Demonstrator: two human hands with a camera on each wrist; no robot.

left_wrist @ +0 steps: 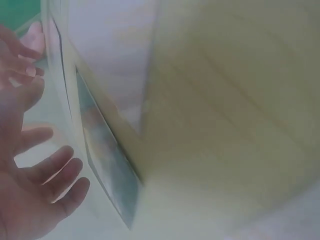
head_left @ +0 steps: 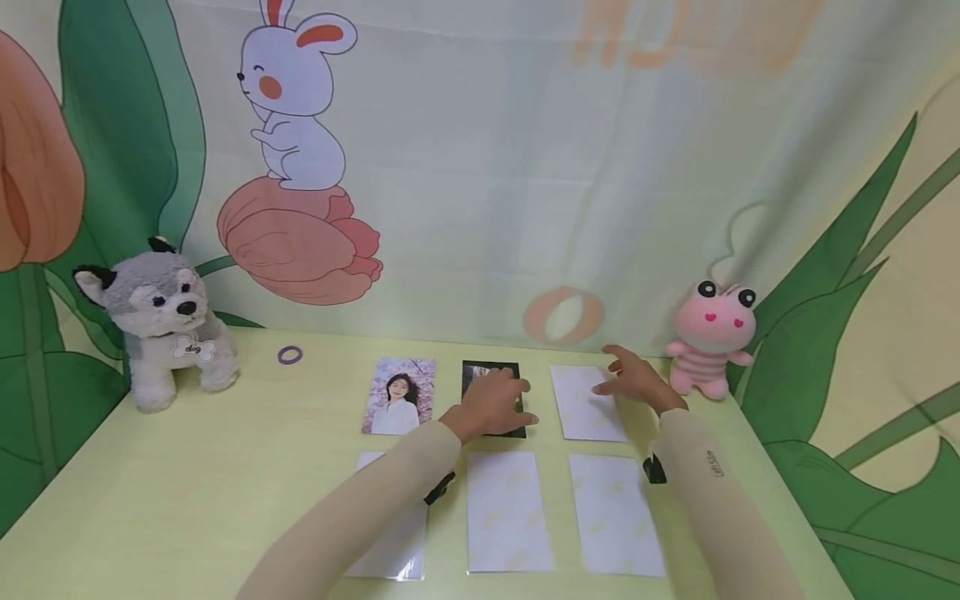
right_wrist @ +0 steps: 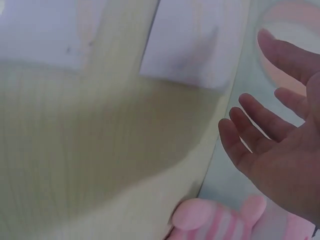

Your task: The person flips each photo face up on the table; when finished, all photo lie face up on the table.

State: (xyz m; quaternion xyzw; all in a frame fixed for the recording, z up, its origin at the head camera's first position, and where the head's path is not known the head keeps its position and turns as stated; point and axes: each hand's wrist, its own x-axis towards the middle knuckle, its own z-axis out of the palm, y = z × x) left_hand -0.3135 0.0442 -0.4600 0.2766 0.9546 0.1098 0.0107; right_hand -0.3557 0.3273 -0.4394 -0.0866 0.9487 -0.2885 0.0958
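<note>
Laid flat on the table [head_left: 225,475] in 2 rows of 3: 6 cards, 2 with pictures up and 4 with white faces up. Hovering over the dark-bordered photo [head_left: 474,374], middle of the back row, with the left hand [head_left: 491,402]; fingers loosely bent and spaced apart, gripping nothing, judging by the left wrist view. Poised over the upper right of the back-row white card [head_left: 588,410] with the right hand [head_left: 636,379]: fingers relaxed, thumb held wide, nothing in the grasp. Hard to tell whether lightly touching either card.

With pieces this thin, best to work at an edge or corner: slip a fingertip beneath, pinch lightly against the thumb, lift without bending. Keep fingertips off the picture side, likely to smudge. Move gently, with only narrow strips of table between neighbours, to avoid nudging the blossom photo [head_left: 400,396] or the middle front card [head_left: 508,510]. Keep the left sleeve [head_left: 367,508] high above the left front card [head_left: 393,546], to avoid dragging it.

No box, tray or cup in sight, hence no contents to report. Loose beside the cards: purple ring [head_left: 290,355], husky plush [head_left: 176,329] at left, pink plush [head_left: 712,337] at back right.
</note>
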